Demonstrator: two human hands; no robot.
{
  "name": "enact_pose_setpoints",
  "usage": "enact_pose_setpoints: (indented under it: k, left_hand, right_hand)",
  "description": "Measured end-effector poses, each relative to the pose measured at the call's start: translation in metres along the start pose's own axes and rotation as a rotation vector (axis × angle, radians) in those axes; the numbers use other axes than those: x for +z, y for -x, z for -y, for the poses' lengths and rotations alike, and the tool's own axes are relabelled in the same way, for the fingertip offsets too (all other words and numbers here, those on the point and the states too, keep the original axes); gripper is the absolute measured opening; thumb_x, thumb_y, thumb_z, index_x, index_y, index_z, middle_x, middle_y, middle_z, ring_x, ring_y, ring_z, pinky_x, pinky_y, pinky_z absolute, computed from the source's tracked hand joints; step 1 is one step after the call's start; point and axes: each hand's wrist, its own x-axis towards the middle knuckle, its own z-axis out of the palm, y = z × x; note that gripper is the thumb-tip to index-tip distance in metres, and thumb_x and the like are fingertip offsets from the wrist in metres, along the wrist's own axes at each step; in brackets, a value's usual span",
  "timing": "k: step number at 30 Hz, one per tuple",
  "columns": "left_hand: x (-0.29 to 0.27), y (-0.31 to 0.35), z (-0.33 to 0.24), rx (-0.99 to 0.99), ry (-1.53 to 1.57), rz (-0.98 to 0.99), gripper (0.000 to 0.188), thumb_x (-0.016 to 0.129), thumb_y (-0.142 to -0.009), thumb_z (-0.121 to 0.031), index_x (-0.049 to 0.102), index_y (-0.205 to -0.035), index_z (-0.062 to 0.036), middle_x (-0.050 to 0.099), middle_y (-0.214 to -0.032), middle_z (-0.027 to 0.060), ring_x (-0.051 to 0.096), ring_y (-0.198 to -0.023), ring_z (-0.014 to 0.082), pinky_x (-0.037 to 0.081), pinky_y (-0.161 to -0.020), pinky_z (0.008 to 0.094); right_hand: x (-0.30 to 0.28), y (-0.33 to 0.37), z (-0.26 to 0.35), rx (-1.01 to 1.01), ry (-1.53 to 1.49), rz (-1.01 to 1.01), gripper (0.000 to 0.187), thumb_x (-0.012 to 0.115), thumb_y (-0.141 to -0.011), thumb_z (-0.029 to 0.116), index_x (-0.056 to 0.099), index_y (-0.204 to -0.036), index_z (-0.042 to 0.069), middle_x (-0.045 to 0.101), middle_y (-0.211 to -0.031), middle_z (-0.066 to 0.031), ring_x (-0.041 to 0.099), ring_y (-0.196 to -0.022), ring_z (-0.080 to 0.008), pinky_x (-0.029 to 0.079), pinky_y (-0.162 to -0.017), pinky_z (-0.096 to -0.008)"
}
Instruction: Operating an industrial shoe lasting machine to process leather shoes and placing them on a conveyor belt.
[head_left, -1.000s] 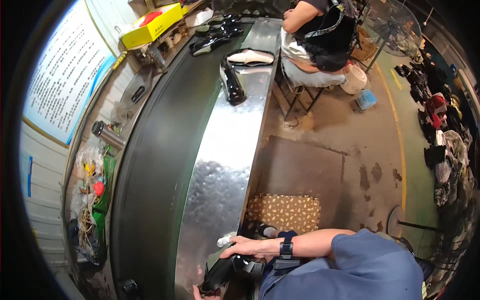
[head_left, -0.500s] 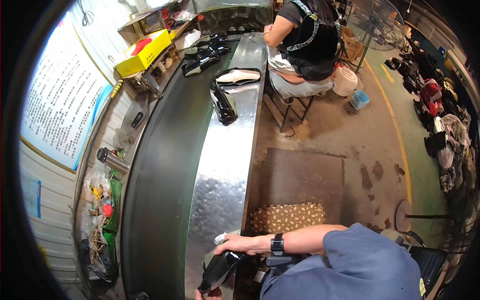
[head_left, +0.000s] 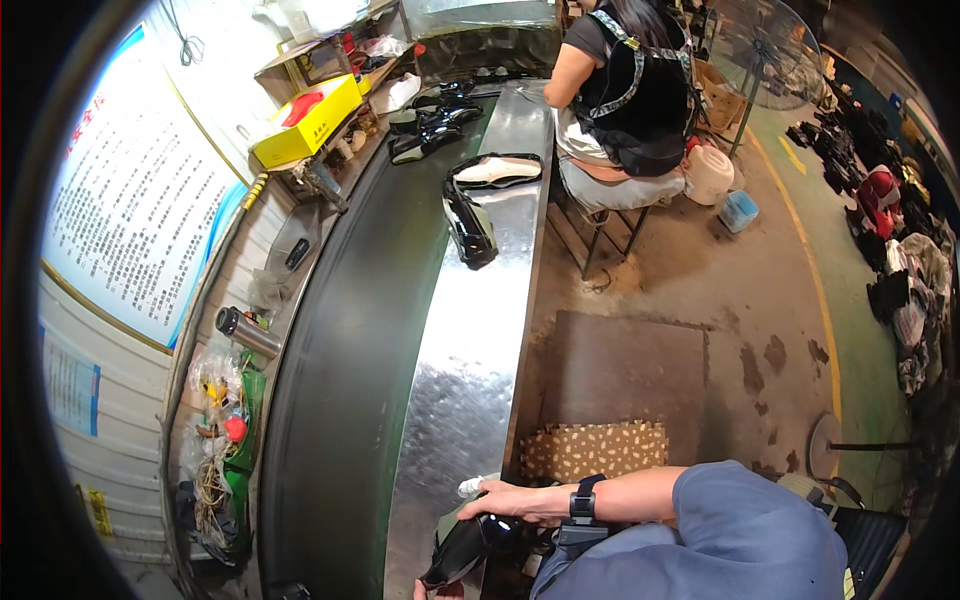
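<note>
A glossy black shoe lies between my two hands at the near end of the metal strip. My right hand, with a black band on its wrist, comes from the right and curls over the shoe's upper end. Something white shows at its fingertips; I cannot tell whether it is a finger covering. At the lower edge, the fingers of my left hand hold the shoe's lower end; the rest of that hand is cut off. Farther up the strip rest two more glossy black shoes, one upright and one sideways.
A dark conveyor belt runs beside the metal strip, with several black shoes at its far end. A person sits on a stool at the far right. Shelving on the left holds a yellow box and a flask.
The whole view has shifted, so everything sits farther right and slightly lower. Both hands stay on the shoe, with little visible change in their grip.
</note>
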Motion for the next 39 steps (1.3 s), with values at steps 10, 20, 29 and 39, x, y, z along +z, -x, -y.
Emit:
enact_pose_setpoints:
  k: [10,20,29,39]
  left_hand:
    - [0.006,0.005,0.004,-0.025,0.008,-0.099,0.042,0.062,-0.103,-0.033,0.066,-0.123,0.0030,0.069,-0.123,0.0185,0.065,-0.114,0.0328,0.051,-0.105,0.0474]
    - [0.049,0.003,-0.010,0.102,0.023,0.193,0.049,0.060,-0.103,-0.042,0.058,-0.134,-0.0038,0.061,-0.139,0.0094,0.059,-0.124,0.0277,0.043,-0.109,0.0446]
    - [0.107,0.035,-0.056,0.435,0.147,-0.009,0.037,0.060,-0.106,-0.021,0.052,-0.141,-0.0170,0.065,-0.129,0.0034,0.066,-0.115,0.0231,0.055,-0.098,0.0499]
    - [0.089,0.035,-0.055,0.424,0.196,-0.040,0.036,0.062,-0.103,-0.023,0.054,-0.138,-0.0164,0.065,-0.129,0.0033,0.064,-0.118,0.0236,0.052,-0.101,0.0518]
  right_hand:
    - [-0.003,-0.017,-0.012,0.083,0.061,-0.061,0.085,0.082,-0.081,0.044,0.052,-0.147,-0.001,0.058,-0.139,-0.0171,0.054,-0.127,-0.0252,0.044,-0.105,-0.0376]
    - [0.010,0.010,0.039,-0.305,0.229,0.080,0.072,0.087,-0.082,0.028,0.053,-0.139,0.000,0.065,-0.125,-0.0102,0.058,-0.115,-0.0165,0.048,-0.101,-0.0337]
    - [0.034,0.037,0.096,-0.760,0.515,0.337,0.070,0.087,-0.080,0.025,0.057,-0.137,-0.003,0.071,-0.119,-0.0203,0.070,-0.112,-0.0305,0.053,-0.100,-0.0405]
    - [0.043,0.032,0.088,-0.641,0.557,0.241,0.071,0.087,-0.081,0.026,0.057,-0.137,-0.005,0.073,-0.113,-0.0182,0.070,-0.105,-0.0223,0.056,-0.094,-0.0368]
